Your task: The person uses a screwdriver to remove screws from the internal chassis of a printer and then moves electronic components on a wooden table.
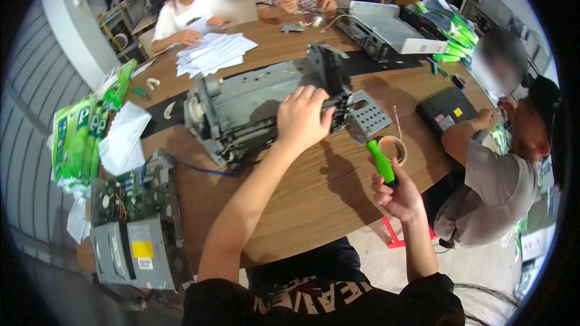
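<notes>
A partly stripped printer frame (251,93) lies on the wooden table in front of me, grey metal inside with black sides and a white gear at its left end. My left hand (304,116) is closed over the near right part of this frame, its fingers curled across the top edge. To the right, above the table's near edge, my right hand (399,195) grips a screwdriver by its green and black handle (380,162); its shaft is not visible. A perforated grey metal plate (368,115) rests just right of the frame.
Beside the screwdriver lies a roll of tape (402,152). An opened device with a circuit board (130,199) stands at left, near green packs (75,139) and papers (124,136). A metal chassis (386,27) sits at the far right. Co-workers sit across and at right, one handling a black device (444,108).
</notes>
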`<action>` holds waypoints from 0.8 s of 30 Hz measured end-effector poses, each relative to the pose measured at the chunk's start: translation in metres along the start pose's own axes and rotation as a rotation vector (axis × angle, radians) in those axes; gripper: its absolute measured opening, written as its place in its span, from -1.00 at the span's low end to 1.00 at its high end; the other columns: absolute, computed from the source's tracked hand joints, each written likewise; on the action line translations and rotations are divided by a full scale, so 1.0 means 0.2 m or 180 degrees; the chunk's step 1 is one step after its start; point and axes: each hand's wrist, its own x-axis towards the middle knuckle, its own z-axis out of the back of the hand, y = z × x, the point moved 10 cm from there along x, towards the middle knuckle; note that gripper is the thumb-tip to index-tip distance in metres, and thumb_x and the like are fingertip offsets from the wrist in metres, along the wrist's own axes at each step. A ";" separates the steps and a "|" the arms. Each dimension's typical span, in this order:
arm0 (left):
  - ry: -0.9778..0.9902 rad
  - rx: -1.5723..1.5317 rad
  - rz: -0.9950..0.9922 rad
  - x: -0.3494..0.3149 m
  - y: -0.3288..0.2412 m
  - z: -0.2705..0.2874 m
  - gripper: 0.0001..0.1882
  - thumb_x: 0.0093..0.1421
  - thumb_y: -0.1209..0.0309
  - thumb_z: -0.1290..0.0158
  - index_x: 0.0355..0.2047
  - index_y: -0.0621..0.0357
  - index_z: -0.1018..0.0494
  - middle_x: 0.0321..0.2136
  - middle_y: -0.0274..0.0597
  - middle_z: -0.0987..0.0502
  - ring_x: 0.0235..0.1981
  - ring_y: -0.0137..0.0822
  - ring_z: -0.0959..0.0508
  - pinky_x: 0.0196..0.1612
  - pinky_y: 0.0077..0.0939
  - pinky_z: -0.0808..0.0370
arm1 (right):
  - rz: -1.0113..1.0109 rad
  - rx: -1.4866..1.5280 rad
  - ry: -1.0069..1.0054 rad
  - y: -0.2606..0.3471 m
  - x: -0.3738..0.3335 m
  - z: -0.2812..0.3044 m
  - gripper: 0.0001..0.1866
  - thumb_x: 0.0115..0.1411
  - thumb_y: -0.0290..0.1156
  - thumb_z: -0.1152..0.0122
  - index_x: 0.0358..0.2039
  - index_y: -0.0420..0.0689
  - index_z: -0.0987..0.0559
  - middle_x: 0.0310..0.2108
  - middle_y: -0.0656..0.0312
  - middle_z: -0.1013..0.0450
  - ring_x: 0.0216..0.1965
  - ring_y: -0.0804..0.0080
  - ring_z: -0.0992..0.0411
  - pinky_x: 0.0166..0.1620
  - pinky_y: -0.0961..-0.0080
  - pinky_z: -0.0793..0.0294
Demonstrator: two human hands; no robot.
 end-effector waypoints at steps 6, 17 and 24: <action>0.0099 0.0061 0.0112 -0.02 0.02 0.01 -0.77 -0.03 0.25 -0.19 -0.40 0.05 -0.47 -0.43 -0.26 -0.47 -0.27 -0.21 -0.50 -0.23 -0.31 -0.44 | 0.1223 -0.1150 -0.0596 0.16 -0.03 0.02 -0.79 0.25 -0.45 -0.13 -0.12 -0.12 -0.38 -0.33 0.33 -0.33 -0.53 0.64 -0.15 -0.49 0.72 -0.15; -0.0012 0.0020 0.0072 -0.04 0.03 0.01 -0.77 -0.07 0.29 -0.20 -0.40 0.07 -0.47 -0.43 -0.25 -0.46 -0.29 -0.20 -0.48 -0.24 -0.30 -0.44 | 0.4196 -0.6805 -0.1905 0.21 -0.21 -0.36 -0.61 0.12 -0.48 -0.20 -0.02 -0.22 -0.41 -0.34 -0.02 -0.47 -0.39 -0.03 -0.47 -0.33 0.20 -0.44; 0.0209 0.0356 0.0115 0.00 -0.06 -0.04 -0.79 -0.07 0.38 -0.15 -0.51 0.28 -0.44 -0.50 -0.04 -0.45 -0.34 -0.10 -0.46 -0.24 -0.27 -0.43 | 0.4116 -0.7324 -0.1924 0.19 -0.19 -0.40 -0.62 0.14 -0.45 -0.19 -0.02 -0.23 -0.43 -0.39 -0.01 -0.46 -0.43 0.02 -0.47 -0.37 0.23 -0.42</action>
